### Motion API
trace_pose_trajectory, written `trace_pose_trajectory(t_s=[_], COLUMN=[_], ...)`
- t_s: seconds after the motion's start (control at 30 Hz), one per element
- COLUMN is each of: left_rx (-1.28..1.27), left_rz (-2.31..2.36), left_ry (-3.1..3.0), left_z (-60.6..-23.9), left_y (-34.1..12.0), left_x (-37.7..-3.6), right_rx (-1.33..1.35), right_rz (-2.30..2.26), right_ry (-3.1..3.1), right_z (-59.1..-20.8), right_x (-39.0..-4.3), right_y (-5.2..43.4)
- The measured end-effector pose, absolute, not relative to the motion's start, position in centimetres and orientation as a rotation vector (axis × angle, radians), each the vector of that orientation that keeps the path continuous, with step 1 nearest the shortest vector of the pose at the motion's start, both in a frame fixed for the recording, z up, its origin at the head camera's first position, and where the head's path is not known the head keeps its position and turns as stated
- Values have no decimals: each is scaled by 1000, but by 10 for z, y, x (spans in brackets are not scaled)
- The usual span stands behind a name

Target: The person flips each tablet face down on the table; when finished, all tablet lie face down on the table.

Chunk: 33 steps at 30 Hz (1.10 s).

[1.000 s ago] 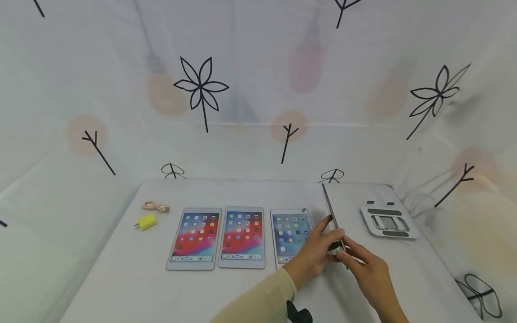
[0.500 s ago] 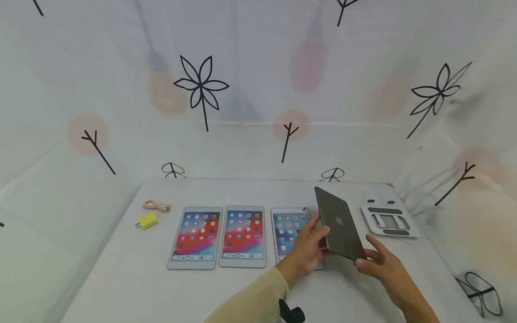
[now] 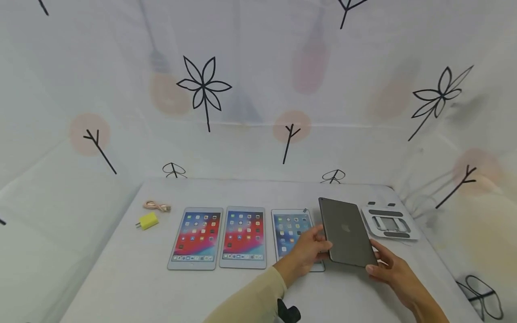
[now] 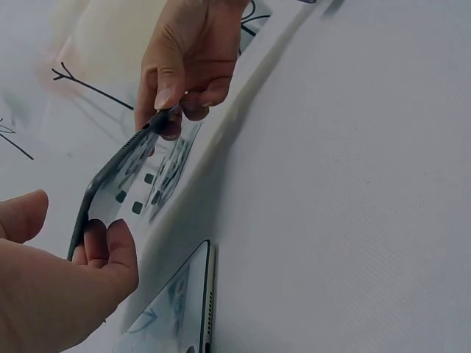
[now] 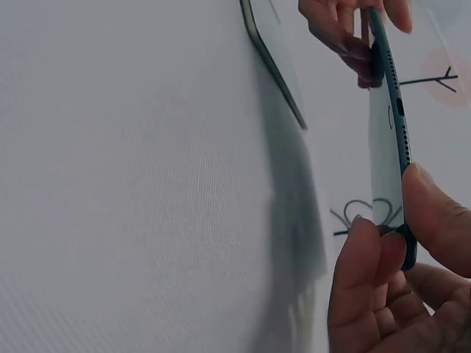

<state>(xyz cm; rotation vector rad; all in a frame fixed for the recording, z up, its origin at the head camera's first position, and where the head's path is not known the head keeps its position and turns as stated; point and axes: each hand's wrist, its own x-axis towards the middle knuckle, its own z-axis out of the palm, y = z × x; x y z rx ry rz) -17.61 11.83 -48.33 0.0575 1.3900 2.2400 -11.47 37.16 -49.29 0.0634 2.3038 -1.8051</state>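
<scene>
Both hands hold a dark grey tablet (image 3: pixel 346 233) with its back and logo facing up, slightly above the table and tilted. My left hand (image 3: pixel 320 245) pinches its left edge, thumb on top and fingers beneath. At the near right corner my right hand (image 3: pixel 373 265) grips it. In the left wrist view the tablet (image 4: pixel 121 180) runs edge-on from my left hand (image 4: pixel 81 246) up to the right hand (image 4: pixel 180 88). The right wrist view shows the tablet (image 5: pixel 390 132) edge-on between the thumb and fingers of my right hand (image 5: pixel 394 220).
Three tablets lie in a row, screens lit: left (image 3: pixel 195 237), middle (image 3: pixel 243 237), and right (image 3: pixel 291 231), which is partly hidden by my left hand. A yellow charger (image 3: pixel 147 220) and pink cable (image 3: pixel 156 206) lie far left. A metal stand (image 3: pixel 387 220) sits right.
The dark tablet turned from standing edge-on to back facing up and sank closer to the table. My right hand shifted to its near right corner.
</scene>
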Motion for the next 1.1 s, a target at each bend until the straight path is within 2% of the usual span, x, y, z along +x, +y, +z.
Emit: trace_pose_trajectory(t_s=[0.57, 1.1], left_rx=[40, 49], left_rz=[2101, 2044], left_ry=[1443, 1303], left_z=[-491, -488], left_y=[114, 101], left_x=[-174, -173], right_rx=[59, 6], right_rz=[-1527, -1069], right_ry=[2419, 2614], right_z=[-505, -493], right_x=[-128, -134], right_y=[386, 387])
